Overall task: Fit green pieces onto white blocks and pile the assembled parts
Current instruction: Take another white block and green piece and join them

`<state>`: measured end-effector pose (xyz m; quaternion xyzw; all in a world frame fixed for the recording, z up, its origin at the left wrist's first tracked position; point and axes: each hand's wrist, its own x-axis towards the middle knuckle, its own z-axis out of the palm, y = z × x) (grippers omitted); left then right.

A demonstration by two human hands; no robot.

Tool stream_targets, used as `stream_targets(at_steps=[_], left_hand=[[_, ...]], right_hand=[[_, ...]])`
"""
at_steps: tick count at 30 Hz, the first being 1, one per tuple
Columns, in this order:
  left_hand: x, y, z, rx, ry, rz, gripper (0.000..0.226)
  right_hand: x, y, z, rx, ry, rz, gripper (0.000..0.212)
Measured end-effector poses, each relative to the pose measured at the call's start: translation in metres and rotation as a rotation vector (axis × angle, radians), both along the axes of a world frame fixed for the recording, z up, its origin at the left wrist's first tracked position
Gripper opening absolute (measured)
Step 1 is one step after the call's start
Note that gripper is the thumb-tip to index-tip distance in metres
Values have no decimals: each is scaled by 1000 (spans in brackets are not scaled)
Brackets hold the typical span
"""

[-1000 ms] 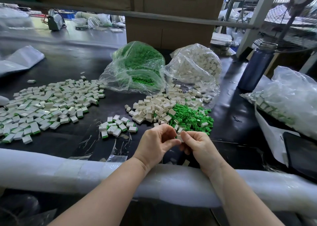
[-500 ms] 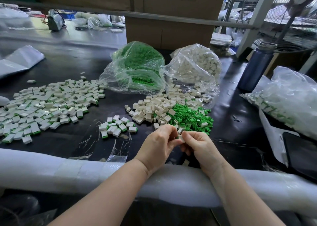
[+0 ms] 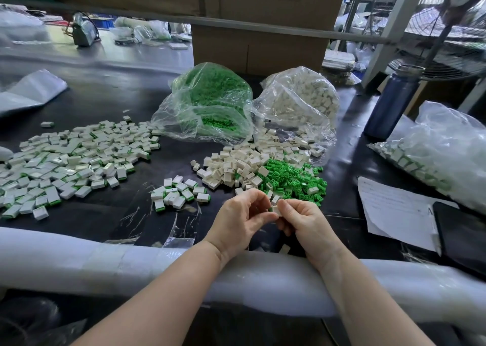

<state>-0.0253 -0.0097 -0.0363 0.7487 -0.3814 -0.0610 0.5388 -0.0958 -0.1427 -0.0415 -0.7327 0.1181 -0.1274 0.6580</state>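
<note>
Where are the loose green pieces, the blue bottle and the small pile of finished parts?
loose green pieces (image 3: 292, 178), head view, middle of the heap
blue bottle (image 3: 391, 101), head view, its body
small pile of finished parts (image 3: 178, 194), head view, pile's centre

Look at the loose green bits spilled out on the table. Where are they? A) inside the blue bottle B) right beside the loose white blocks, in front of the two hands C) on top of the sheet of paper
B: the loose green pieces lie in a heap touching the loose white blocks, just beyond the left hand and right hand.
</note>
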Motion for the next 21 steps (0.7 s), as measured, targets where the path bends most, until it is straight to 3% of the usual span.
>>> stream_targets(at_steps=[9,21], left_hand=[[0,2,3,-63,163,31,15],[2,1,0,73,128,108,15]], right_hand=[[-1,2,3,35,-31,-62,36],[0,4,0,-76,-72,-33,28]])
